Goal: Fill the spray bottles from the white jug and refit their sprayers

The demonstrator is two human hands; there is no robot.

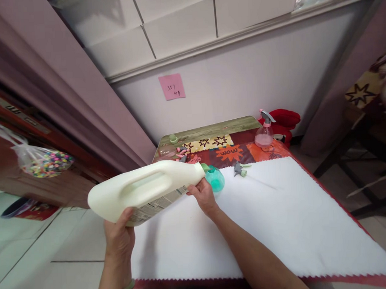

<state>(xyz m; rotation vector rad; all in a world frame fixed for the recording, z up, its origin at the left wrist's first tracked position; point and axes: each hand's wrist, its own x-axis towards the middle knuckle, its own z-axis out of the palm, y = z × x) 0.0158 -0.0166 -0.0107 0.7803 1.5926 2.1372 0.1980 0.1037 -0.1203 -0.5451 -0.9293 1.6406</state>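
Observation:
A large cream detergent jug (150, 187) is tilted almost onto its side, its green spout pointing right. My left hand (120, 233) grips it near the base, and my right hand (203, 195) holds it just below the neck. The spout meets the mouth of a small round teal bottle (216, 179) standing on the white cloth; whether liquid flows cannot be made out. Right of the bottle lies a loose grey and green spray head (240, 170) with its thin tube stretched across the cloth.
A clear spray bottle with pink liquid (264, 135) stands at the back right. Behind the jug lie pink and grey spray heads (182, 153) and a green cap (173, 139). A pink note (171, 86) is stuck on the wall. A bag of coloured beads (48, 161) hangs at left.

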